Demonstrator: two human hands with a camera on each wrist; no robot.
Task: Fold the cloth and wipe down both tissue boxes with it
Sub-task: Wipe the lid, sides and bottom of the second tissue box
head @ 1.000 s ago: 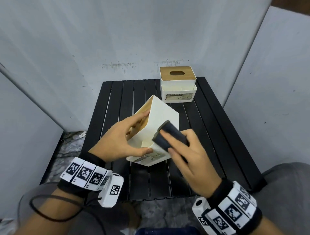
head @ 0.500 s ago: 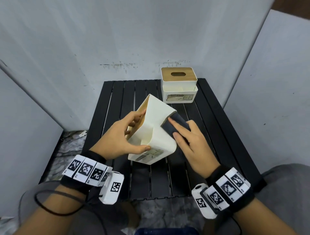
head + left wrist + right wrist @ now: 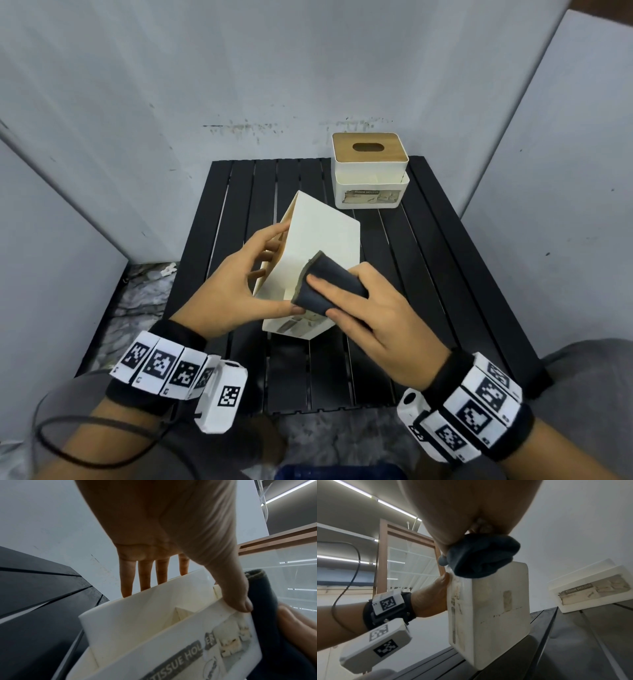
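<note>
The counter [image 3: 424, 274] is a dark slatted surface that carries both tissue boxes. The far tissue box [image 3: 370, 171] stands upright at the back of the counter, wooden lid up, well apart from both hands and untouched.

The near tissue box [image 3: 322, 236] is tipped up on one lower corner near the counter centre. Its long axis runs diagonally, from the low end nearest the person up and away toward the rear wall. The wooden lid face is turned to the person's left; a broad white face is turned up and to the right.

The left hand [image 3: 236, 291] provides the holding grip: fingers wrap over the lid side and the thumb presses the front compartment rim, so the box is clasped between them. In the left wrist view the thumb tip lies on that rim, just beside the cloth.

The right hand [image 3: 370, 315] holds the folded dark cloth [image 3: 325, 284] under flat fingers, with the thumb tucked beneath it, and presses it on the lower part of the white face. This grip is therefore grasping the cloth.

Judgement: the unwiped length of this face lies up and away from the cloth along the long axis. The next stroke should follow that axis. The right hand is nearer the far box for the later wipe.
</note>
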